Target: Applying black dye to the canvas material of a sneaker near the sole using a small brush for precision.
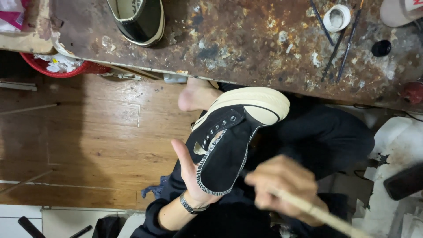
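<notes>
A person seated at a paint-spattered bench holds a black canvas shoe over the lap, below the bench's near edge. The left hand cups the shoe from beneath at its heel end, fingers hidden behind the canvas, thumb raised and apart; a dark wristband circles the wrist. The shoe lies tilted, its cream rubber toe pointing up toward the bench, its unlaced eyelets showing and its loose upper edged with white stitching. The right hand, blurred, is curled tight around a pale stick that runs off toward the lower right corner; the stick's tip, near the shoe's lower edge, cannot be made out. On the bench's far edge sits a second black shoe. Toward its right end lie thin dark brushes, a small white pot and a black lid. A red basket sits under the bench's left corner.
</notes>
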